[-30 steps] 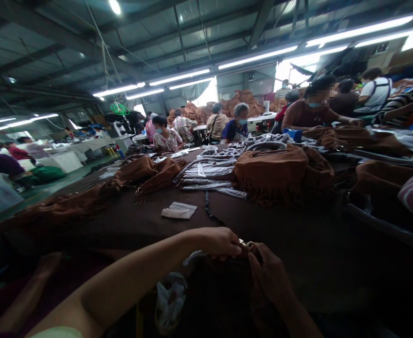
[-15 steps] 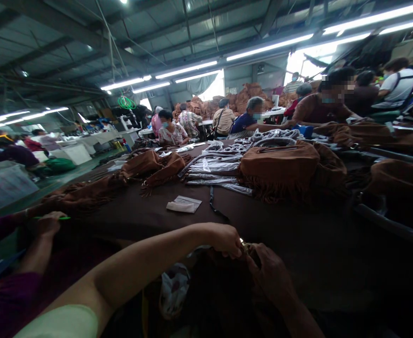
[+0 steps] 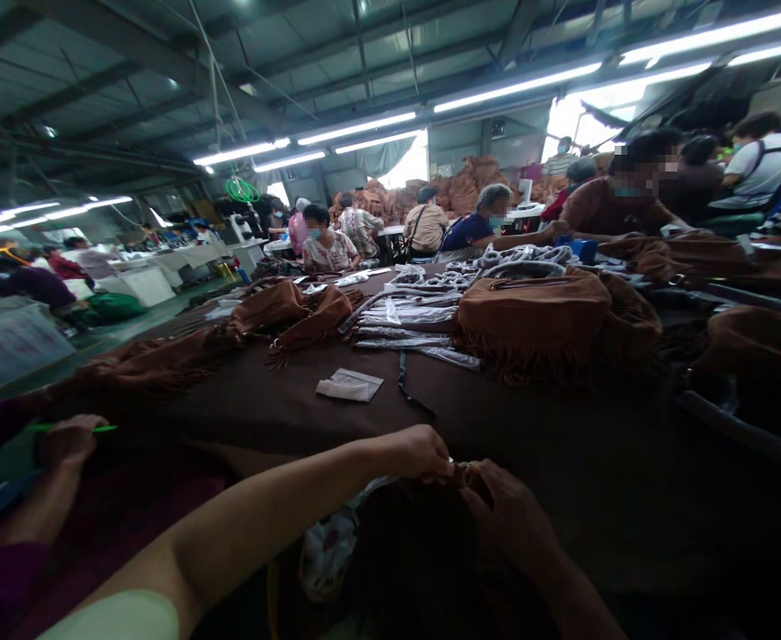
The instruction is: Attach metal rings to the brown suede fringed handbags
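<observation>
My left hand [image 3: 418, 453] and my right hand [image 3: 506, 516] meet low in the middle of the view, over a dark brown bag [image 3: 423, 551] lying against me. Both hands are closed in a pinch on a small metal ring fitting [image 3: 458, 468] at the bag's top edge, fingertips almost touching. A crumpled clear plastic wrap [image 3: 327, 551] hangs below my left forearm. The bag's lower part is in deep shadow.
A dark brown cloth covers the long table [image 3: 283, 404]. On it lie a white folded paper [image 3: 350, 386], a black strap [image 3: 407, 391], wrapped grey handles [image 3: 403, 324] and brown fringed bags [image 3: 537, 316]. A neighbour's hand [image 3: 63, 442] holds a green pen at left. Several people sit beyond.
The view has tilted slightly down and right. My hands stay pinched on the ring fitting. The neighbour's hand with the green pen has come into view at left and dropped a little.
</observation>
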Motion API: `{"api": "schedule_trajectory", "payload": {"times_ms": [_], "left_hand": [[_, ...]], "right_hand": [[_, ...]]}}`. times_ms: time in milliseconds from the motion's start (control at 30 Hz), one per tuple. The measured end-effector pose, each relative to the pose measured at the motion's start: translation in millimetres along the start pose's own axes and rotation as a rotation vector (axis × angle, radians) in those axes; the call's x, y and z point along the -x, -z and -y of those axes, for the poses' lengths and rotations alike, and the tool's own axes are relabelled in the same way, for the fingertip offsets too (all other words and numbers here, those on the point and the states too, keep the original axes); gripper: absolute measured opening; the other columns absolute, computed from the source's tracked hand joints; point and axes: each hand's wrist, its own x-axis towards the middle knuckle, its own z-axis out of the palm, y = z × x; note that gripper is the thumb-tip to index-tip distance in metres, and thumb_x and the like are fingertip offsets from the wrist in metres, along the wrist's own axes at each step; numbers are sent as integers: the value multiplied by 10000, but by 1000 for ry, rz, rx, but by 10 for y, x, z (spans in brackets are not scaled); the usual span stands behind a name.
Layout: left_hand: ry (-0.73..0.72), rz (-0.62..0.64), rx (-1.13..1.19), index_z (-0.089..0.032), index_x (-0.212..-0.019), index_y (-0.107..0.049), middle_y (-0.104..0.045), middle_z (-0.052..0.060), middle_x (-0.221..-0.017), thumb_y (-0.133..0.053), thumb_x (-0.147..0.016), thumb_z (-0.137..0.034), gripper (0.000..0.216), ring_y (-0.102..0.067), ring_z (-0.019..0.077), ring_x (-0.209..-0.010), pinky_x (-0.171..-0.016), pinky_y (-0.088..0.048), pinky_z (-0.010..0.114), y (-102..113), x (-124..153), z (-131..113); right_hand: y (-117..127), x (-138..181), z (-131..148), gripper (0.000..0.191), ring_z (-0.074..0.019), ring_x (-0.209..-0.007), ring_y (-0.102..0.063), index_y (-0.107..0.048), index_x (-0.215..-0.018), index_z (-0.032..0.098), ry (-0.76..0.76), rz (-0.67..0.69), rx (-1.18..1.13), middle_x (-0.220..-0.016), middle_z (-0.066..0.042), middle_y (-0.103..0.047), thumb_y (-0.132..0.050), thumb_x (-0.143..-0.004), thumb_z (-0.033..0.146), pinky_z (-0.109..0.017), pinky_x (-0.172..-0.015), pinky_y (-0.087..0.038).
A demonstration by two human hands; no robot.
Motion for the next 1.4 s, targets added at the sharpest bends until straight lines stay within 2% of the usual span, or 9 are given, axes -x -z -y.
{"api": "schedule_trajectory", "payload": {"times_ms": [167, 333, 500, 800, 967, 1067, 1200, 1300, 1400], "left_hand": [[-70, -76, -404, -224, -869, -731, -588, -28, -584, -610, -732, -495, 327, -525, 115, -542, -498, -340, 200, -34, 103, -117], [-147, -239, -672, -286, -868, -751, -691, 6, -782, -626, -708, -536, 322, -591, 165, -717, -553, -355, 213, -134, 163, -229], [-56, -170, -533, -228, -766, -745, -640, -13, -652, -669, -678, -467, 266, -575, 142, -630, -536, -376, 205, -96, 152, -270], [90, 76, -276, -139, -569, -643, -579, -19, -525, -706, -620, -240, 129, -521, 110, -508, -489, -404, 199, -79, -32, -262], [52, 88, -335, -148, -617, -650, -544, -27, -517, -696, -662, -359, 221, -499, 111, -501, -500, -390, 213, -69, 9, -348], [-54, 52, -437, -161, -759, -678, -619, 7, -659, -605, -749, -514, 361, -562, 146, -604, -576, -429, 238, 48, 207, -383], [-374, -439, -327, -197, -1083, -634, -633, 56, -1104, -525, -839, -542, 436, -572, 188, -988, -889, -417, 270, 235, 544, -10], [-195, -780, -32, -150, -1045, -615, -656, 75, -1008, -402, -917, -458, 396, -587, 189, -953, -881, -435, 278, 79, 629, 651], [126, -608, 121, -168, -1152, -590, -656, 90, -1103, -623, -763, -402, 456, -574, 260, -1074, -928, -446, 343, -369, 517, 1265]], "right_hand": [[34, -80, 206, 37, -174, -633, -618, -592, -791, 225, -246, 74, 117, -727, -15, -672, -568, -792, 254, -258, -534, -352], [18, -90, 256, 224, -186, -538, -607, -604, -653, 231, -259, 0, 264, -635, -39, -679, -529, -853, 300, -293, -496, -232], [-20, -69, 208, 207, -187, -584, -600, -615, -642, 214, -61, -68, 373, -627, -41, -663, -530, -830, 224, -311, -586, -291], [-149, 11, 161, 202, -175, -659, -568, -630, -727, 207, 203, 41, 297, -675, -25, -635, -475, -856, 217, -329, -699, -310], [-177, -13, 130, 223, -192, -671, -572, -602, -738, 189, 99, -9, 286, -695, -40, -614, -527, -888, 336, -327, -669, -360], [-189, 82, 1, 254, -216, -767, -612, -596, -932, 182, 7, -59, 169, -848, -60, -641, -606, -841, 419, -328, -697, -451], [-223, 516, -447, 657, -303, -1069, -589, -439, -1278, 176, -89, -235, 49, -1180, -146, -592, -623, -784, 568, -433, -874, -507], [-267, 926, -755, 637, -372, -1099, -582, -465, -1271, 213, -296, -315, 106, -1203, -156, -594, -592, -776, 593, -538, -851, -521], [-310, 1169, -759, 426, -342, -1075, -613, -584, -1163, 343, -284, -252, 82, -1149, -66, -649, -595, -778, 525, -522, -897, -518]]}}
